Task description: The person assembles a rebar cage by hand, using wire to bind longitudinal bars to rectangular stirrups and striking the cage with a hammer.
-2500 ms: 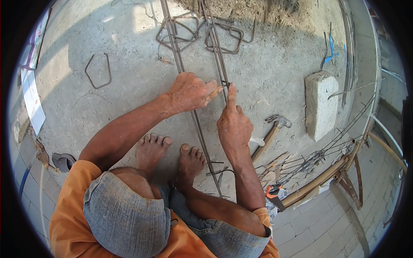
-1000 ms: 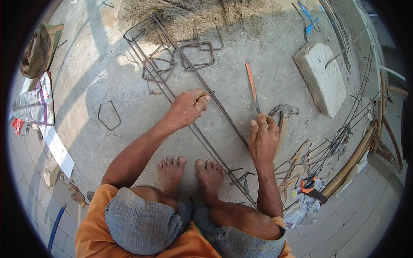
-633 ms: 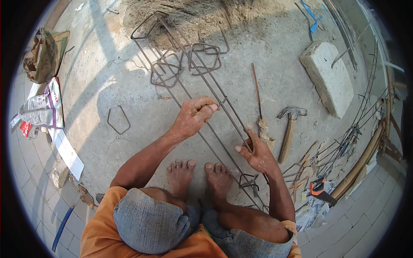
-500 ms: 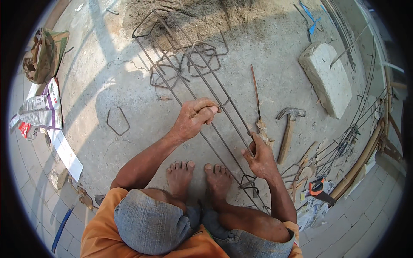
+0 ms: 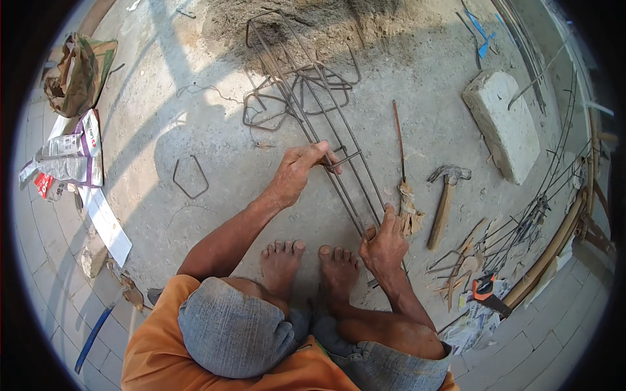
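Observation:
Across the front of me slants a long rebar cage (image 5: 351,156) of thin steel rods, its far end near the dirt and its near end by my right foot. My left hand (image 5: 297,173) is closed round the rods on the left, beside a stirrup tie. Lower down, my right hand (image 5: 386,244) grips the cage's near part, thumb and fingers round the rods. Several loose bent stirrups (image 5: 264,124) lie beneath its far half. A single open stirrup (image 5: 201,173) rests on the concrete to the left.
At right lie a rusty rod with a wrapped handle (image 5: 409,205), a claw hammer (image 5: 440,218), a concrete block (image 5: 502,124) and a handsaw (image 5: 486,290). Wire and rods (image 5: 531,215) clutter the right edge. Paper sacks (image 5: 72,153) are at left; dirt (image 5: 261,32) lies beyond.
The cage has turned about its length and its far end has swung right. My left hand has shifted its hold onto the left rods; my right hand has moved slightly lower.

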The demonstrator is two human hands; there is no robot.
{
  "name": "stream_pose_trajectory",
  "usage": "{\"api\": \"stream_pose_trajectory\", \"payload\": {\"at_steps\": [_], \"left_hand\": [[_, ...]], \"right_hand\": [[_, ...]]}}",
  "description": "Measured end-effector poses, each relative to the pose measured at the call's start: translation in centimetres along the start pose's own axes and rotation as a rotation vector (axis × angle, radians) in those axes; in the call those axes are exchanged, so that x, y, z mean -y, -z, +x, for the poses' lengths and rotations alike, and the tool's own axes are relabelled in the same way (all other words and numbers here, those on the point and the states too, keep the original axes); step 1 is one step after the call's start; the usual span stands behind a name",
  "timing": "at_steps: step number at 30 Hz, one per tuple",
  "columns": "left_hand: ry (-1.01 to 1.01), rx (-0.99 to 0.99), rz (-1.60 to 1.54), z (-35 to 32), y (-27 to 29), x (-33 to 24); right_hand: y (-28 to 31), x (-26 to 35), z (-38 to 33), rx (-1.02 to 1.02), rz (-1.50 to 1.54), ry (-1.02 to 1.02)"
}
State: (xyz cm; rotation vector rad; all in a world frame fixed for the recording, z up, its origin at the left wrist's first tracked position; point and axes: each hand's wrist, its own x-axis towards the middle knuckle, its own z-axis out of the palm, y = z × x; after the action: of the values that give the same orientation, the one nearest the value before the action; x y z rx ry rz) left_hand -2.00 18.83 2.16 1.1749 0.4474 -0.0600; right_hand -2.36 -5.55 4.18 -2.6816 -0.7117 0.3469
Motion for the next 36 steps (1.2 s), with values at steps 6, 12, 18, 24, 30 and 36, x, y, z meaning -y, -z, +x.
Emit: {"api": "stream_pose_trajectory", "payload": {"at_steps": [6, 12, 18, 24, 30, 36], "left_hand": [[0.052, -0.144, 0.117, 0.1, -0.5, 1.0], [0.046, -0.172, 0.233, 0.3, -0.6, 1.4], [0.008, -0.171, 0.158, 0.7, -1.0, 2.1], [-0.024, -0.247, 0.122, 1.6, -1.0, 1.2], [0.010, -0.131, 0.159, 3.0, -2.0, -3.5], [0.215, -0.047, 0.208, 3.6, -2.3, -6.0]], "right_hand": [[-1.9, 0.4, -0.7, -0.070, -0.054, 0.010], [-3.7, 0.0, -0.2, -0.116, -0.054, -0.019], [-4.0, -0.4, -0.4, -0.141, -0.081, -0.031], [-0.8, 0.2, 1.1, 0.041, 0.069, -0.069], [5.6, -1.1, 3.9, 0.149, 0.196, -0.003], [5.0, -4.6, 9.8, 0.702, 0.583, -0.150]]}}
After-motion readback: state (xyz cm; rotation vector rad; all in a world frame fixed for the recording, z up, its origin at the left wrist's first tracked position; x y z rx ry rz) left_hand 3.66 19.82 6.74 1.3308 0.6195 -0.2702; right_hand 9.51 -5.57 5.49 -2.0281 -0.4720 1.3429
